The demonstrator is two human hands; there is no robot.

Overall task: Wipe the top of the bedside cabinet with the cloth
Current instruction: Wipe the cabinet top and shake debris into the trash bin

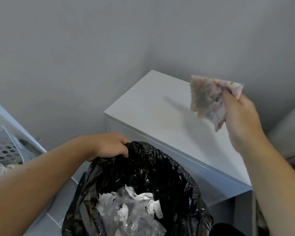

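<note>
The white bedside cabinet [153, 106] stands in the room corner, its flat top bare. My right hand [240, 116] holds a folded pinkish speckled cloth [209, 99] in the air above the cabinet's right side, the cloth hanging clear of the surface and blurred. My left hand [109, 144] grips the rim of a black rubbish bag [160, 167], held open low in front of the cabinet's near left corner.
White crumpled paper and clear plastic [131, 206] lie inside the bag. A perforated white basket [5, 150] with items sits at the left edge. Grey walls meet behind the cabinet. Grey tiled floor [65, 198] shows below. A grey surface [289, 133] lies at the right.
</note>
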